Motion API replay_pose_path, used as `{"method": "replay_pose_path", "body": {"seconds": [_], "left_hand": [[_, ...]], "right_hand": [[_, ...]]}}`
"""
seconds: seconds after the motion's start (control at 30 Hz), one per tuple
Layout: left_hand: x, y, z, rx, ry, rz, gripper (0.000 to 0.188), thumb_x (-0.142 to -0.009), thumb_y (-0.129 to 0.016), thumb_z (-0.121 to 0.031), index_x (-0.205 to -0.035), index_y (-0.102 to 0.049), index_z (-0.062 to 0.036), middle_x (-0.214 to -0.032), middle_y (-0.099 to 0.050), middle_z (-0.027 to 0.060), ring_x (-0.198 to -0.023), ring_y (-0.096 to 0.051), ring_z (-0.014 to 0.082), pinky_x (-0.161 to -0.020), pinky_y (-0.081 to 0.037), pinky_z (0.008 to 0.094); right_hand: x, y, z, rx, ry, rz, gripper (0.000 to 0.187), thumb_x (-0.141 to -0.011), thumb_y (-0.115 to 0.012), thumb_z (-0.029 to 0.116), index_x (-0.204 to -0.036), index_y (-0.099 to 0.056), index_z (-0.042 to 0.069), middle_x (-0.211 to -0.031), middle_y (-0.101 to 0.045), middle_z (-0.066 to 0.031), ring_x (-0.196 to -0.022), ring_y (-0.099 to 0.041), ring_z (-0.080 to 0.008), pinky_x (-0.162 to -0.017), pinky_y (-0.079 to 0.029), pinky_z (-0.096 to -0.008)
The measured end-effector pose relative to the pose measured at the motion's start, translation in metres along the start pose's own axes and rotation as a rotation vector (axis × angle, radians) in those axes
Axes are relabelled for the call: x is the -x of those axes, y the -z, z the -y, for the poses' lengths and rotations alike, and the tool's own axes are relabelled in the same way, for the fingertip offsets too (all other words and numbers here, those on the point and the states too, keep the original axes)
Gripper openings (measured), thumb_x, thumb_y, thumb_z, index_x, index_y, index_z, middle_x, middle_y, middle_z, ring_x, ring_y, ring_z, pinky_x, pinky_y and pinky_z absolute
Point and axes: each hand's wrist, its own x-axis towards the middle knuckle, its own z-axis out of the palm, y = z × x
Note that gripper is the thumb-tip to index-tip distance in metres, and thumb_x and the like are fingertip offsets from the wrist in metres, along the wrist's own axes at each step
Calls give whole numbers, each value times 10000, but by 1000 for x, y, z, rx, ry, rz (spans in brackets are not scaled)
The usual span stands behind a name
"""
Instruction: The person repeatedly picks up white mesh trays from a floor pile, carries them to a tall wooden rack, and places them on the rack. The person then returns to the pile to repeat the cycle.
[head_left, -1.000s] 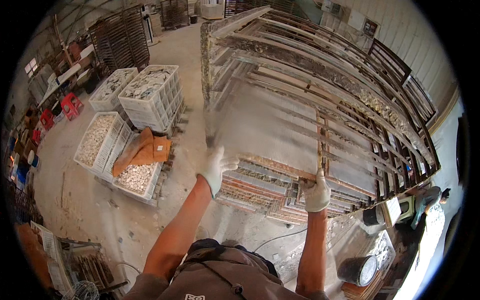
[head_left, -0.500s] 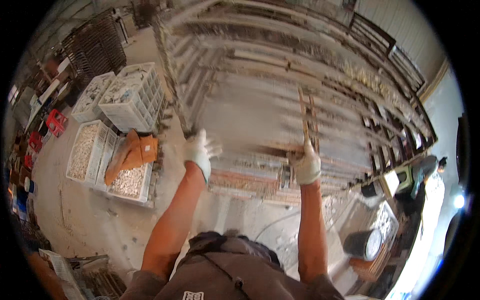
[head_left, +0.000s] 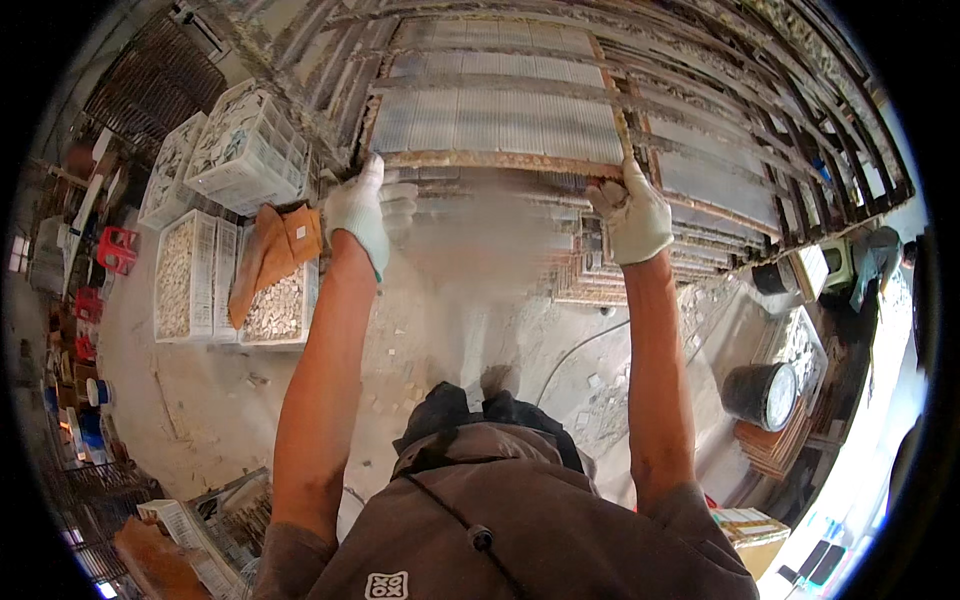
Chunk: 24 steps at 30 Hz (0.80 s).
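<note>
A wide wood-edged tray (head_left: 500, 160) with rows of pale ribbed sheets (head_left: 500, 120) lies at a level of the dusty rack (head_left: 740, 120) in front of me. Wearing a white knit glove, my left hand (head_left: 365, 208) is closed on the tray's near left corner, thumb on top and fingers under the edge. The near right corner is in my right hand (head_left: 637, 215), also gloved, its thumb along the side strip. Parts of the fingers are hidden beneath the tray. Rack bars cross over the tray's far part.
To the left stand white plastic crates (head_left: 187, 280) of small pale pieces, one with a brown sheet (head_left: 270, 260) over it. On the right are a dark bucket (head_left: 758, 395) and stacked boards (head_left: 775, 445). A cable (head_left: 585, 343) runs over the littered floor.
My left hand was open beside the rack post and is now closed on the tray's left corner. My right hand still grips the right side. The tray's ribbed sheets now show clearly.
</note>
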Motion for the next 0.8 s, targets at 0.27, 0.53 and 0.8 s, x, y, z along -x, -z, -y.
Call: {"method": "replay_pose_path", "body": {"seconds": [0.27, 0.53, 0.8], "left_hand": [[-5, -4, -4, 51, -47, -17, 407, -834, -505, -380, -950, -501, 10, -751, -611, 132, -518, -552, 167, -456, -464, 260], [1, 28, -4, 4, -67, 246, 450, -822, -493, -442, -914, -525, -2, -761, -601, 120, -574, -560, 178, -507, -469, 275], [41, 108, 101, -230, 308, 520, 479, -849, -429, -441, -1057, -430, -9, -976, -497, 143, -811, -495, 237, -700, -418, 350]], "right_hand": [[9, -18, -2, 214, 211, -14, 292, -851, -514, 224, -1034, -511, -3, -807, -535, -93, -684, -552, -202, -634, -521, -342], [128, 40, -40, 1372, 553, -121, 323, -783, -576, 181, -1065, -509, 41, -956, -593, -70, -768, -599, -147, -634, -491, -237], [307, 156, -259, -37, -77, -365, 485, -877, -398, 369, -1178, -408, -11, -1110, -493, -155, -1020, -466, -283, -831, -413, -405]]}}
